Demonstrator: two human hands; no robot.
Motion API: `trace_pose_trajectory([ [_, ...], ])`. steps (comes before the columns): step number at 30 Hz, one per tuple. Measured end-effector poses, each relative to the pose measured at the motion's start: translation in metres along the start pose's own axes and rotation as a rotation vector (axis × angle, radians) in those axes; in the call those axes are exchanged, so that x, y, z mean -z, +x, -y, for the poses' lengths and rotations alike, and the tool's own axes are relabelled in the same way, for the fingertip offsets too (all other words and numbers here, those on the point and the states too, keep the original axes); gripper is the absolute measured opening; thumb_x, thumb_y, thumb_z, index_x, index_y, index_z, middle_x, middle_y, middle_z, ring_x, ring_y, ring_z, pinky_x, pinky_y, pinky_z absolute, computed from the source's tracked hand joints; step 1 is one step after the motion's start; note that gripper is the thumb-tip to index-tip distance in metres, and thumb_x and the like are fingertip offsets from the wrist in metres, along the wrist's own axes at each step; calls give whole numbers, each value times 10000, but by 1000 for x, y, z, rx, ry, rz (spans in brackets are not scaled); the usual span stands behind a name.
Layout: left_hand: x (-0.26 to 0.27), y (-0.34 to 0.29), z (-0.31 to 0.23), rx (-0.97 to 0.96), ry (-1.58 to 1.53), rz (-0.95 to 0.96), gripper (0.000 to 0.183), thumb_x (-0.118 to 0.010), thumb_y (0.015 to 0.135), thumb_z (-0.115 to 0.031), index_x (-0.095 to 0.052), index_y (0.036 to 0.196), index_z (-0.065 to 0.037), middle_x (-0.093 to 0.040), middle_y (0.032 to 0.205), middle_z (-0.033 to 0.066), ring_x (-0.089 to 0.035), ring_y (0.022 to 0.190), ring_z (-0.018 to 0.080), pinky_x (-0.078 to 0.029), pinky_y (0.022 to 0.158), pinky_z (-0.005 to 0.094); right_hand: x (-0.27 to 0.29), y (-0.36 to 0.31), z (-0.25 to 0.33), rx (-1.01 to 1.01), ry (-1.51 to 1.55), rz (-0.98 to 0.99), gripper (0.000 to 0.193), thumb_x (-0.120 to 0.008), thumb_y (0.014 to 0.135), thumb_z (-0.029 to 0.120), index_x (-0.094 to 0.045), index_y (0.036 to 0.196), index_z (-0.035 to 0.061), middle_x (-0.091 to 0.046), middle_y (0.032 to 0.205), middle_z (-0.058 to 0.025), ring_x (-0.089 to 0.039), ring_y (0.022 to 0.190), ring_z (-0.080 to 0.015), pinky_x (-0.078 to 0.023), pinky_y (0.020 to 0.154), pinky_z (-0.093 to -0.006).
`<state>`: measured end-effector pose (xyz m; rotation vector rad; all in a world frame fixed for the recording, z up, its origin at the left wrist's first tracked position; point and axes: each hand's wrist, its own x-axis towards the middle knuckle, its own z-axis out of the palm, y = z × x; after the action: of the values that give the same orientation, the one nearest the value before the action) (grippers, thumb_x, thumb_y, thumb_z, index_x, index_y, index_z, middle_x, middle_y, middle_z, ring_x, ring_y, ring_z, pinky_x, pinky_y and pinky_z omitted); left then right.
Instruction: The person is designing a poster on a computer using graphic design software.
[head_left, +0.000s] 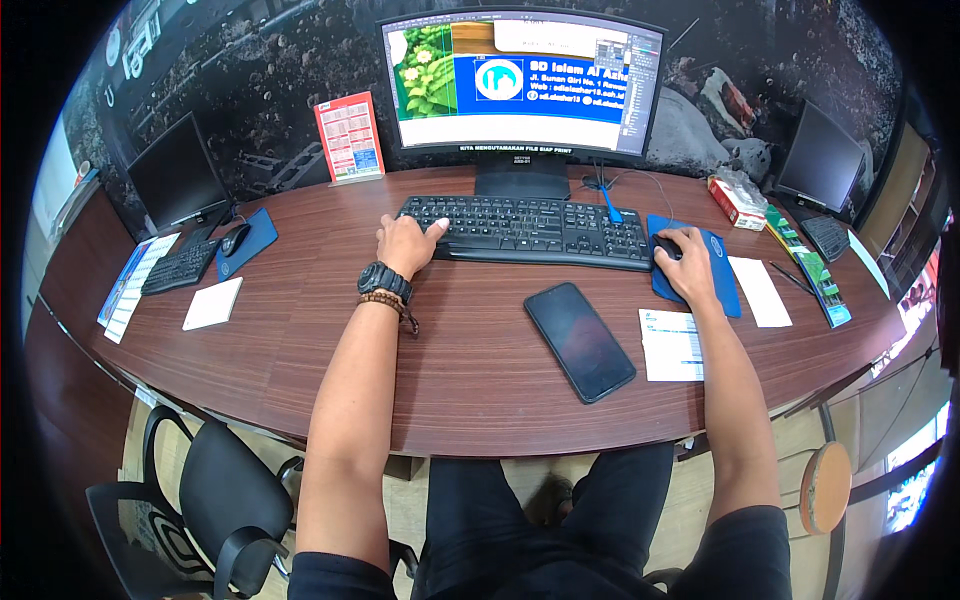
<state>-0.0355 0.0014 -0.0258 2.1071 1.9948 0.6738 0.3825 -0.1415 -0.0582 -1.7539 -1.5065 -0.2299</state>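
My left hand (406, 245) rests on the left end of a black keyboard (530, 222), thumb spread from the fingers and nothing held. A black watch and a beaded bracelet circle that wrist. On a blue mouse pad (724, 285), my right hand (690, 264) is wrapped over a black computer mouse (668, 246), which it partly hides. Behind the keyboard stands a wide curved monitor (520, 85) showing a design program with a blue banner, a round logo and green leaves. A dark-screened smartphone (580, 343) lies between my forearms, beside a printed paper slip (672, 346).
A red-and-white desk calendar (350, 138) stands left of the monitor. Dark-screened monitors (180, 168) flank both sides. A red-and-white box (738, 200), white paper (760, 292) and a pen (790, 277) lie at right. An office chair (235, 490) and a round stool (826, 488) stand before the desk.
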Motion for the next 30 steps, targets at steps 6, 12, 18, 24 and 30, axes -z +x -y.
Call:
trace_pose_trajectory([
  [6,-1,1,2,-6,8,-1,725,-652,890,-589,-685,1108,102,-467,1370,380,-512,1225,535,-491,995,527,1,0,4,-19,11,3,355,-651,797,207,-712,1110,51,-609,1174,-182,-610,1101,-366,-483,976,-424],
  [12,0,-1,1,-18,7,-10,724,-650,891,-591,-691,1087,104,-500,1323,362,-532,1191,525,-503,976,527,3,0,5,-63,-21,8,355,-638,790,198,-697,1109,51,-611,1170,-163,-609,1099,-357,-483,973,-420],
  [18,-1,0,2,-18,18,-24,737,-652,888,-593,-684,1088,116,-508,1309,358,-537,1183,520,-504,971,531,3,0,6,-72,-20,7,353,-638,782,195,-701,1099,52,-611,1162,-163,-611,1089,-356,-485,968,-420],
  [24,-1,0,1,-17,15,-18,740,-655,889,-588,-681,1090,123,-506,1311,361,-535,1186,521,-502,976,530,3,-1,6,-65,-17,2,356,-640,776,193,-702,1096,50,-616,1150,-162,-614,1085,-355,-487,964,-420],
  [30,0,0,1,-16,10,-16,739,-655,889,-586,-680,1096,123,-505,1314,365,-531,1190,523,-499,981,529,3,-1,4,-54,-11,-3,355,-647,770,193,-706,1084,39,-621,1148,-169,-611,1093,-356,-485,971,-418],
])
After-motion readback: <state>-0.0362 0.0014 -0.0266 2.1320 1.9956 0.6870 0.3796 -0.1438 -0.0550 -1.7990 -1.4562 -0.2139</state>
